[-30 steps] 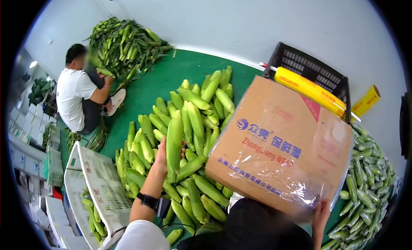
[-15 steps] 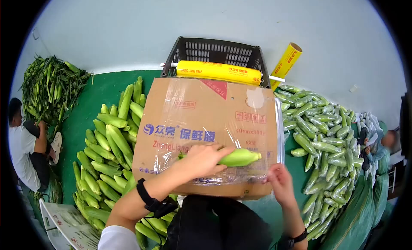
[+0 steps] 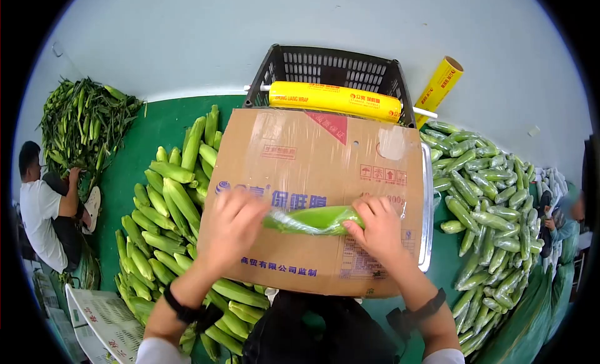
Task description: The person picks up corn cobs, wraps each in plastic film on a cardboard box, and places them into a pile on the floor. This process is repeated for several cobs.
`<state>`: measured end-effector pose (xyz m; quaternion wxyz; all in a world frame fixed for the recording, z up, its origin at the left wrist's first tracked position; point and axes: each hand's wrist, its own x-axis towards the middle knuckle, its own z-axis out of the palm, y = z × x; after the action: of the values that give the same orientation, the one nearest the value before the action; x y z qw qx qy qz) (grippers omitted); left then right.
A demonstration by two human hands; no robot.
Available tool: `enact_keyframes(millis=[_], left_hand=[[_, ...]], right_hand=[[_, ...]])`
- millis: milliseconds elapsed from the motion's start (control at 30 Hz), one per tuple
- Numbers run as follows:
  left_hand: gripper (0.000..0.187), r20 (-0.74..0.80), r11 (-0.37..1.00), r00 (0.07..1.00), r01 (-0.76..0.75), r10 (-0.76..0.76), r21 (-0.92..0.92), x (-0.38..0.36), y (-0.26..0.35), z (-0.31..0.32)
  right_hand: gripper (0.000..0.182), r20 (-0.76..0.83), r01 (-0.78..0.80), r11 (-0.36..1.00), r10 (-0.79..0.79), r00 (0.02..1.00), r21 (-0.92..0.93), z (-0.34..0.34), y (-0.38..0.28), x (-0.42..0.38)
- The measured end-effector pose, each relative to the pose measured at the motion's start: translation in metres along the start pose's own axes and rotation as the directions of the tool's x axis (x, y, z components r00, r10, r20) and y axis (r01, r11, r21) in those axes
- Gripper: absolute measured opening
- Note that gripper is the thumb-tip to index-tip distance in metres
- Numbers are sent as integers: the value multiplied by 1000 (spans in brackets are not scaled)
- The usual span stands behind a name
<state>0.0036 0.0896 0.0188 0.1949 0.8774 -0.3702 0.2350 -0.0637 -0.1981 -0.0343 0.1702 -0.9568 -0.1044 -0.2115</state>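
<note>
A green ear of corn in its husk [image 3: 312, 220] lies crosswise over the cardboard box [image 3: 294, 154], with shiny cling film around it. My left hand [image 3: 234, 220], slightly blurred, is closed at the ear's left end, where film seems pinched in its fingers. At the other end, my right hand [image 3: 380, 226] grips the ear with thumb and fingers. Printing on the box is partly covered by my hands and the ear.
Behind the box, a yellow cling film roll [image 3: 334, 101] rests on a rod across a black crate [image 3: 337, 64]. Unwrapped corn [image 3: 162, 223] is piled left, wrapped corn [image 3: 494, 220] right. A person [image 3: 47, 204] sits far left; another [image 3: 562, 223] is far right.
The ear is now wrapped in film and sits farther left. My left hand has shifted from on top of it to its left end; my right hand has come up onto its right end.
</note>
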Motion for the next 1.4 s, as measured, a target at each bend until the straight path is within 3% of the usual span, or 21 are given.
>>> enact_keyframes(millis=[67, 133, 233, 267, 333, 433, 500, 533, 567, 633, 733, 867, 900, 967, 1067, 1100, 1200, 1267, 1300, 1333, 1400], left_hand=[[11, -207, 972, 967, -182, 150, -146, 57, -4, 44], [13, 466, 984, 869, -174, 166, -27, 75, 5, 86], [24, 604, 989, 791, -11, 97, -145, 69, 41, 59], [33, 755, 992, 649, 5, 92, -125, 61, 62, 32], [51, 564, 999, 825, -14, 34, -39, 2, 88, 21], [64, 460, 998, 886, -29, 55, -62, -11, 76, 42], [70, 373, 998, 926, 57, -66, 36, 22, 53, 76], [70, 291, 995, 956, 23, -50, 96, 48, 33, 91], [70, 197, 987, 980, -12, -20, 160, 75, 11, 104], [72, 400, 994, 912, -107, 93, 12, 113, -27, 123], [79, 864, 991, 499, -132, 67, -1, 165, -26, 121], [84, 823, 994, 565, -108, 60, 2, 155, -35, 143], [83, 835, 997, 548, -77, 53, -13, 154, -34, 139], [79, 844, 995, 534, -96, 53, -2, 154, -35, 138], [72, 783, 985, 605, -11, 143, -171, 146, -41, 126], [68, 555, 961, 815, -8, 166, -276, 133, -38, 124], [56, 88, 875, 992, -40, 94, -482, 72, 13, 84], [44, 114, 826, 961, -152, 252, -543, 52, 67, 56], [49, 63, 743, 994, -28, 94, -669, 52, 69, 64], [57, 9, 610, 998, 48, -66, -791, 51, 73, 73], [62, 277, -172, 849, 222, -449, -960, 83, 83, 66]], right_hand=[[36, -45, -15, 1000, 16, 999, 20, 1, 2, 6], [29, -25, -39, 999, 39, 999, 16, -1, 7, 12], [29, 239, -129, 988, 146, 960, -86, -9, 1, 13], [30, 392, -179, 979, 205, 897, -101, -19, -9, 13], [34, 545, -259, 964, 245, 802, -53, -26, -24, 3], [33, 596, -417, 906, 373, 711, -69, -35, -38, 7], [35, 254, -9, 997, -11, 967, 77, -20, -30, 7], [38, 43, 214, 973, -219, 975, 87, -16, -29, 7], [55, 165, 303, 950, -288, 943, -76, -23, -37, 15], [56, 133, 348, 921, -328, 935, -175, -12, -22, 41], [56, 281, 244, 955, -191, 940, -166, 17, 8, 89], [55, 559, 176, 975, -71, 826, -136, 6, -9, 87], [55, 478, 306, 952, -258, 840, -24, -2, -10, 68], [56, 621, 361, 932, -297, 726, 23, -35, -31, 34], [60, 896, -47, 968, -209, 392, 247, -75, -37, -10], [62, 949, -203, 958, -142, 282, 204, -84, -37, -22], [65, 797, -731, 555, 186, 574, 397, -79, -25, -76], [68, 922, -923, -66, 117, 370, 379, -73, -35, -60], [70, 941, -895, -329, -49, 336, 302, -72, -41, -45], [72, 918, -816, -554, -219, 332, 163, -67, -45, -30], [81, 484, -553, -809, -571, 663, -197, -36, -47, -18]])
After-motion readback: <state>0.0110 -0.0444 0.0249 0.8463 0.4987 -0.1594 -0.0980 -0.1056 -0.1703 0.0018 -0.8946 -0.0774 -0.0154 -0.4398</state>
